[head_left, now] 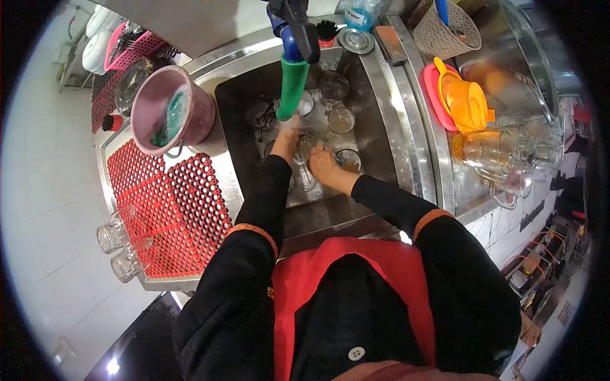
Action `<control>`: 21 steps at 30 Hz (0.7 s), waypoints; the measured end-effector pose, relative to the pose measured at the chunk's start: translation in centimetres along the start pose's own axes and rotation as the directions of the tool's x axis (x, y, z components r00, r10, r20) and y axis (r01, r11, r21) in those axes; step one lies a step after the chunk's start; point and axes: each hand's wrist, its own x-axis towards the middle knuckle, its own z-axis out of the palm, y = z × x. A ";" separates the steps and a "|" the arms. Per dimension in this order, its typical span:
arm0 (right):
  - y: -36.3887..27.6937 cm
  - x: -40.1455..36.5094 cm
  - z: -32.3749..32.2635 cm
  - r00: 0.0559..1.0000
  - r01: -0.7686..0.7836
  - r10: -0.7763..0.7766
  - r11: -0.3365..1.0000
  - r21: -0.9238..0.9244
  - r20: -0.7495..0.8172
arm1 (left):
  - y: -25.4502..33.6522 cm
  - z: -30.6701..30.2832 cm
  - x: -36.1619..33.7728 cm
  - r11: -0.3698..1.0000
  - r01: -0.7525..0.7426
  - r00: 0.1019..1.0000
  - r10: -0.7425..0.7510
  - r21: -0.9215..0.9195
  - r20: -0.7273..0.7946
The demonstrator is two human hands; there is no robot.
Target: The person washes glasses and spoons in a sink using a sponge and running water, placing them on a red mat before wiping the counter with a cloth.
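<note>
In the sink (375, 136), my left hand (288, 136) is below the end of a green hose (293, 86) on the blue tap. Its fingers are blurred and partly hidden there. My right hand (324, 165) is just right of it, its fingers bent against a glass mug (307, 150) that stands between the two hands. A second glass mug (349, 160) is close beside my right hand. Further back are another glass mug with cloudy liquid (341, 120) and a dark-looking glass mug (333, 84).
Left of the sink, a pink bucket (203, 117) holds green netting, beside red mats (136, 184) and clear glass mugs (112, 237). On the right are an orange plastic container (467, 106), several stacked glass mugs (499, 152) and a woven basket (438, 35). A soap bottle (359, 16) stands behind.
</note>
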 end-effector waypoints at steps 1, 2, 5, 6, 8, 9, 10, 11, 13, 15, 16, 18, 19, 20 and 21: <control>0.2 -0.3 -0.5 1.000 -0.001 0.001 1.000 -0.002 0.001 | 1.1 0.5 -1.6 0.959 -0.280 0.956 0.282 0.045 -0.079; 0.7 -0.7 -1.2 0.999 0.038 -0.037 0.998 0.039 -0.036 | 1.9 0.6 -2.1 0.958 -0.282 0.955 0.285 0.041 -0.077; 2.6 -2.3 -2.8 0.994 0.088 -0.079 0.989 0.117 -0.081 | 4.1 1.7 -4.7 0.772 -0.243 0.931 0.356 0.587 -0.084; 3.3 -2.9 -3.3 0.992 0.104 -0.091 0.982 0.161 -0.085 | 4.4 2.3 -7.1 0.663 -0.249 0.911 0.408 0.706 -0.062; 4.7 -3.8 -4.8 0.986 -0.022 -0.030 0.953 0.304 0.165 | 2.8 2.7 -9.7 0.291 -0.486 0.740 0.639 0.824 0.211; 5.5 -5.8 -7.2 0.991 0.011 -0.057 0.935 0.355 0.119 | 3.3 2.8 -10.9 0.328 -0.468 0.878 0.277 0.821 0.390; 6.2 -6.3 -7.5 0.982 -0.038 -0.034 0.927 0.373 0.187 | 0.6 2.6 -10.7 0.220 -0.581 0.814 0.149 0.784 0.562; 6.8 -7.2 -8.0 0.982 -0.025 -0.054 0.910 0.414 0.179 | 1.7 2.9 -11.9 0.151 -0.600 0.787 -0.061 0.785 0.613; 7.5 -8.5 -8.6 0.996 0.047 -0.074 0.908 0.417 0.048 | 3.5 4.0 -13.4 0.000 -0.549 0.759 -0.420 0.836 0.498; 7.7 -9.5 -9.2 0.999 -0.033 0.011 0.850 0.525 0.044 | 0.4 4.1 -12.2 -0.197 -0.596 0.787 -0.337 0.778 0.518; 7.6 -9.6 -8.4 0.998 -0.019 0.046 0.829 0.558 -0.036 | 0.2 4.5 -12.0 -0.267 -0.630 0.777 -0.238 0.730 0.583; 7.8 -10.2 -7.5 0.986 -0.009 0.102 0.817 0.577 -0.130 | -0.2 5.0 -11.0 -0.294 -0.667 0.745 -0.289 0.685 0.601; 7.8 -10.7 -7.4 0.986 -0.002 0.100 0.808 0.589 -0.134 | -0.6 4.9 -10.6 -0.312 -0.678 0.732 -0.364 0.665 0.576; 7.7 -11.1 -7.3 0.986 0.009 0.093 0.798 0.603 -0.138 | -1.1 4.7 -10.2 -0.331 -0.688 0.718 -0.439 0.646 0.540; 7.7 -11.7 -7.0 0.983 0.003 0.107 0.798 0.603 -0.147 | -0.6 4.9 -10.4 -0.347 -0.696 0.702 -0.512 0.628 0.495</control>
